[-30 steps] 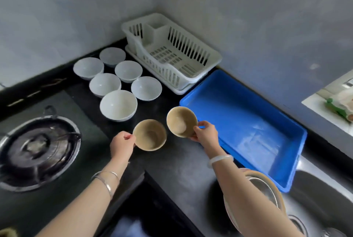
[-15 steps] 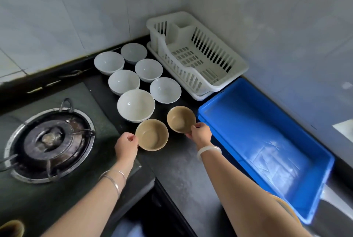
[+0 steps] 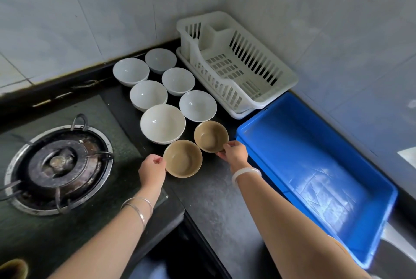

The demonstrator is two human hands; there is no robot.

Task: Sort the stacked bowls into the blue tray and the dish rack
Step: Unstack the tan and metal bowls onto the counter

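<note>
Two tan bowls stand on the black counter. My left hand point(image 3: 152, 170) pinches the left rim of the nearer tan bowl point(image 3: 182, 158). My right hand point(image 3: 234, 153) pinches the right rim of the farther tan bowl point(image 3: 211, 136). Behind them stand several white bowls point(image 3: 162, 123), some of them stacked. The white dish rack point(image 3: 234, 62) sits in the corner, with nothing in it. The blue tray point(image 3: 315, 166) lies to the right, also holding nothing.
A gas burner point(image 3: 57, 166) takes up the counter on the left. Tiled walls close off the back and right. The counter's front edge point(image 3: 202, 222) runs diagonally below my arms. A brown object point(image 3: 11, 268) shows at the bottom left corner.
The view has swung left and up, so the sink has left the frame. The right-hand tan bowl has come down from a tilt to sit level. Both hands keep their hold.
</note>
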